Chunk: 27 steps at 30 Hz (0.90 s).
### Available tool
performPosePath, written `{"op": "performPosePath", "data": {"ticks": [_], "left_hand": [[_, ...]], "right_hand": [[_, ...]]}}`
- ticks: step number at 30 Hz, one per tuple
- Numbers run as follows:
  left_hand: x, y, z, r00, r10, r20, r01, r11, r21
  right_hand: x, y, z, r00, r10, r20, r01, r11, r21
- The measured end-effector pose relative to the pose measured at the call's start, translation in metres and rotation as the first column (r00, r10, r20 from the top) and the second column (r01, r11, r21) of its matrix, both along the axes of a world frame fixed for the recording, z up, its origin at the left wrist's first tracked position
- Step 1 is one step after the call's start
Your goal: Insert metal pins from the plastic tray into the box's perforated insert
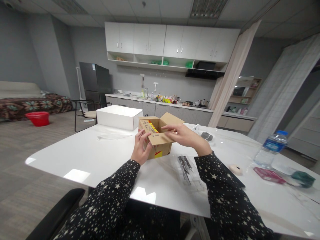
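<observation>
Cardboard box (158,138), small, brown w/ red-yellow print, sits approx mid-table (82,156), nearer the far edge than the near one. Top flaps up, the far-right one tilted outward. Left hand (141,148) is against the box's near-left corner, fingers curled round it and gripping the wall. Right hand (183,135) lies over the near flap, fingers stretched flat along its top edge, pressing rather than clenched.

Step in hand, as I read it: working the top flaps, box steadied by the left hand while the right handles the near flap. Can't tell whether it's being opened or shut; inside not visible. Next move calls for the left hand's grip to hold so the light box doesn't slide on the glossy top, plus room for the far flap to swing.

Nearby: white box (119,116) just behind-left; clear packet w/ metal tools (186,166) near the right forearm; water bottle (271,148) toward the right edge.
</observation>
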State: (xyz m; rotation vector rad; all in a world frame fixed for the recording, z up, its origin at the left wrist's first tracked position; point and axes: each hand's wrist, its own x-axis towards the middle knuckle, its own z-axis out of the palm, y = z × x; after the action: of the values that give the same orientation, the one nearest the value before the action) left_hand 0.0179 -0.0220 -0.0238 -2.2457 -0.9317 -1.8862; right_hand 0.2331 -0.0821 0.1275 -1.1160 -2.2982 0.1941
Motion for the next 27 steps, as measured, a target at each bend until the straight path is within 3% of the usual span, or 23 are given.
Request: {"op": "performPosePath", "data": {"ticks": [5, 11, 14, 18, 22, 27], "left_hand": [[0.0, 0.0, 0.0, 1.0, -0.005, -0.008, 0.005, 1.0, -0.007], [-0.003, 0.002, -0.002, 1.0, -0.015, -0.021, 0.015, 1.0, -0.009], [-0.002, 0.003, -0.003, 0.999, -0.039, -0.015, 0.039, 0.998, -0.04], [0.001, 0.003, -0.005, 0.996, -0.079, 0.037, 0.082, 0.994, -0.073], [0.003, 0.004, -0.004, 0.995, -0.093, 0.046, 0.097, 0.992, -0.086], [0.002, 0.003, -0.004, 0.995, -0.093, 0.03, 0.096, 0.99, -0.1]], "right_hand": [[0.03, -0.002, -0.005, 0.992, -0.101, -0.074, 0.112, 0.981, 0.156], [0.076, 0.004, -0.042, 0.964, -0.234, -0.128, 0.259, 0.937, 0.234], [0.098, 0.007, -0.067, 0.949, -0.311, -0.045, 0.314, 0.94, 0.135], [0.115, 0.008, -0.089, 0.931, -0.333, 0.151, 0.351, 0.929, -0.113], [0.116, 0.003, -0.093, 0.905, -0.294, 0.307, 0.388, 0.866, -0.315], [0.111, 0.002, -0.094, 0.885, -0.288, 0.365, 0.421, 0.831, -0.364]]}}
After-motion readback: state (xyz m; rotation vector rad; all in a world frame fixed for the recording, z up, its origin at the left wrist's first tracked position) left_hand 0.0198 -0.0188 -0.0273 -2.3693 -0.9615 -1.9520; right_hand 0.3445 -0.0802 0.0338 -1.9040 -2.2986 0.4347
